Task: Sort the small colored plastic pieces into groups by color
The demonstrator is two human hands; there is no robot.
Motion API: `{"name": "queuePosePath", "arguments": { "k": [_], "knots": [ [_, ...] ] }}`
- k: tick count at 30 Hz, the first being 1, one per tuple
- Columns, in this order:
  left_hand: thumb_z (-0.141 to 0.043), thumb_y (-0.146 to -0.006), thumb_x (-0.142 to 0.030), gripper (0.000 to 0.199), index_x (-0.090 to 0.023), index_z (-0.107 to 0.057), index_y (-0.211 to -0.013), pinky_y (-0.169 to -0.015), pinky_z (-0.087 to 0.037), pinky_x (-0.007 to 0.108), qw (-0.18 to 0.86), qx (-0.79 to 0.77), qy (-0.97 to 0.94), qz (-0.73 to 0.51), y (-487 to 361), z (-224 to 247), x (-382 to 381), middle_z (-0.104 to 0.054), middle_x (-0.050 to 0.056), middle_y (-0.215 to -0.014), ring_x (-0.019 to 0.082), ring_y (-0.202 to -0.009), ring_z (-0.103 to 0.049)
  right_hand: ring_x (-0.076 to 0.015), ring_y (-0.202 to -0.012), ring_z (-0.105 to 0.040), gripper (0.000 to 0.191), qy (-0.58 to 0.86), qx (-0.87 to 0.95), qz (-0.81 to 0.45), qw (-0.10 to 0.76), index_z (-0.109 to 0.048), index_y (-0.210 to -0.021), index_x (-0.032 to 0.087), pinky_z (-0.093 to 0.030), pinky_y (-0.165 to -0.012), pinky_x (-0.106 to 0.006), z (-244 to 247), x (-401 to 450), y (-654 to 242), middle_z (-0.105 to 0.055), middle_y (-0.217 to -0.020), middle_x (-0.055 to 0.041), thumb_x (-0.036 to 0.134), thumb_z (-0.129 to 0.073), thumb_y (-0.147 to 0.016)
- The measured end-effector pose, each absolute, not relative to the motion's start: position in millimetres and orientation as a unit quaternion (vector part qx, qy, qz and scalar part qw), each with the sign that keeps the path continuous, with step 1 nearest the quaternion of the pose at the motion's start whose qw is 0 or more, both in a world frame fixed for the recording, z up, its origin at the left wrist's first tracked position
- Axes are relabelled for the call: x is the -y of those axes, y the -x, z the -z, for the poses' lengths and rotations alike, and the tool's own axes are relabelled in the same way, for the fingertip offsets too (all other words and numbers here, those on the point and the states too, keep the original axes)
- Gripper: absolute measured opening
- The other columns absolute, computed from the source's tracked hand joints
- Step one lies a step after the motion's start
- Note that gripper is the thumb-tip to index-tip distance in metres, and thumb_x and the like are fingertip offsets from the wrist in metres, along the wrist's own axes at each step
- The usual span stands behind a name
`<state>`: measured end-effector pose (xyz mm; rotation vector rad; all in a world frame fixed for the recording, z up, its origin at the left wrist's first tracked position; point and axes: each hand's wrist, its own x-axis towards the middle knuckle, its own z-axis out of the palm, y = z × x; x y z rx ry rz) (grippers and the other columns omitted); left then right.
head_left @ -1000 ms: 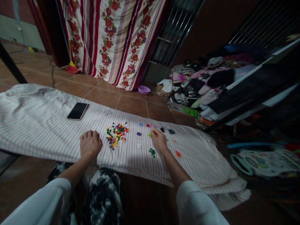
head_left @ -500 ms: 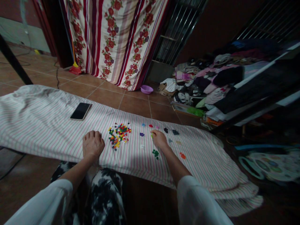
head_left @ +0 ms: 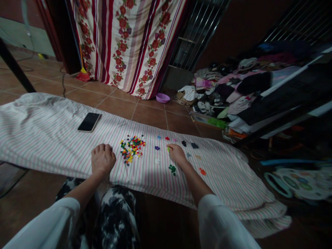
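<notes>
My right hand (head_left: 177,154) is closed in a pinch over the striped cloth, its fingertips at a small light green piece (head_left: 168,149) they partly cover. Around it lie little groups of pieces sorted by colour: dark green (head_left: 172,169), purple (head_left: 157,148), light blue (head_left: 159,137), red (head_left: 167,138), black (head_left: 184,143), dark grey (head_left: 194,145), beige (head_left: 198,157) and orange (head_left: 202,171). My left hand (head_left: 103,158) rests knuckles up on the cloth with its fingers curled under. Just right of it spreads a mixed heap of multicoloured pieces (head_left: 132,148).
A phone (head_left: 89,122) lies on the striped cloth (head_left: 52,138) at the left. On the tiled floor beyond stand a purple basin (head_left: 163,98) and a red-and-yellow broom (head_left: 83,74) near a floral curtain (head_left: 124,45). Clothes (head_left: 228,86) are piled at the back right.
Almost nothing differs. My right hand stays at the light green pieces and my left hand keeps its place; the view has shifted very slightly.
</notes>
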<state>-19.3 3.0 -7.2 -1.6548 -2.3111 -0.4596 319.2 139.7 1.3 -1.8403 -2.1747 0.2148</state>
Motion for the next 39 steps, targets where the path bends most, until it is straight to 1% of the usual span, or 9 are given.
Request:
{"name": "queuePosePath", "arguments": {
  "k": [4,10,12,15,18,20,23,30,39],
  "knots": [
    [-0.041,-0.084,-0.026,0.023,-0.015,-0.059,-0.094,-0.081,-0.033,0.04,0.126,0.797,0.569,0.156,19,6,-3,-0.059,0.013,-0.094,0.029,-0.095,-0.05,-0.0179,-0.105,-0.063,0.046,0.624,0.764,-0.075,0.146,-0.072,-0.109,0.019,-0.045,-0.095,-0.027,1,-140,-321,-0.071,-0.112,-0.0079,0.0,-0.043,-0.079],
    [-0.042,-0.083,-0.025,0.025,-0.015,-0.061,-0.095,-0.081,-0.033,0.041,0.111,0.799,0.569,0.162,19,6,-3,-0.059,0.014,-0.095,0.03,-0.096,-0.049,-0.017,-0.1,-0.064,0.045,0.614,0.766,-0.072,0.174,-0.073,-0.099,0.021,-0.046,-0.093,-0.028,3,-141,-324,-0.072,-0.103,-0.0046,-0.001,-0.043,-0.075],
    [-0.042,-0.083,-0.025,0.024,-0.015,-0.061,-0.095,-0.081,-0.033,0.041,0.11,0.799,0.568,0.162,19,6,-3,-0.059,0.014,-0.095,0.03,-0.096,-0.049,-0.0171,-0.098,-0.063,0.044,0.614,0.766,-0.07,0.176,-0.072,-0.099,0.021,-0.046,-0.092,-0.028,4,-141,-323,-0.072,-0.102,-0.0044,-0.001,-0.043,-0.076],
    [-0.042,-0.084,-0.025,0.024,-0.015,-0.061,-0.095,-0.083,-0.033,0.041,0.11,0.799,0.569,0.159,18,5,-3,-0.059,0.014,-0.095,0.03,-0.096,-0.049,-0.0184,-0.101,-0.062,0.048,0.618,0.768,-0.063,0.157,-0.069,-0.109,0.02,-0.044,-0.092,-0.028,5,-141,-323,-0.07,-0.107,-0.0065,-0.001,-0.042,-0.076],
    [-0.042,-0.083,-0.024,0.024,-0.014,-0.06,-0.095,-0.083,-0.033,0.041,0.109,0.798,0.57,0.161,18,5,-3,-0.059,0.014,-0.096,0.03,-0.096,-0.049,-0.0199,-0.106,-0.059,0.057,0.609,0.782,-0.06,0.114,-0.065,-0.121,0.019,-0.042,-0.095,-0.029,7,-142,-325,-0.066,-0.115,-0.0097,-0.004,-0.042,-0.075],
    [-0.043,-0.083,-0.024,0.024,-0.014,-0.06,-0.095,-0.082,-0.033,0.041,0.112,0.797,0.57,0.164,18,5,-3,-0.059,0.014,-0.095,0.03,-0.096,-0.05,-0.0202,-0.109,-0.057,0.061,0.601,0.791,-0.062,0.091,-0.062,-0.125,0.018,-0.041,-0.096,-0.028,9,-142,-326,-0.064,-0.119,-0.0111,-0.005,-0.042,-0.073],
    [-0.043,-0.083,-0.025,0.023,-0.014,-0.06,-0.095,-0.082,-0.033,0.041,0.118,0.796,0.571,0.164,19,6,-4,-0.059,0.014,-0.095,0.03,-0.095,-0.05,-0.0197,-0.111,-0.056,0.056,0.589,0.801,-0.069,0.084,-0.065,-0.122,0.017,-0.04,-0.097,-0.028,11,-144,-329,-0.063,-0.119,-0.0108,-0.004,-0.045,-0.074],
    [-0.043,-0.083,-0.024,0.023,-0.015,-0.06,-0.094,-0.083,-0.033,0.041,0.115,0.796,0.569,0.171,19,6,-4,-0.059,0.014,-0.094,0.029,-0.096,-0.049,-0.0182,-0.106,-0.059,0.043,0.578,0.807,-0.058,0.106,-0.071,-0.108,0.018,-0.041,-0.097,-0.029,7,-145,-328,-0.067,-0.112,-0.0091,-0.002,-0.048,-0.077],
    [-0.042,-0.082,-0.024,0.023,-0.015,-0.06,-0.094,-0.084,-0.033,0.041,0.108,0.797,0.569,0.169,19,5,-3,-0.058,0.014,-0.095,0.03,-0.096,-0.049,-0.0173,-0.104,-0.06,0.042,0.58,0.803,-0.059,0.124,-0.071,-0.105,0.019,-0.042,-0.097,-0.029,5,-141,-327,-0.069,-0.109,-0.0078,0.0,-0.048,-0.076]
  ]
}}
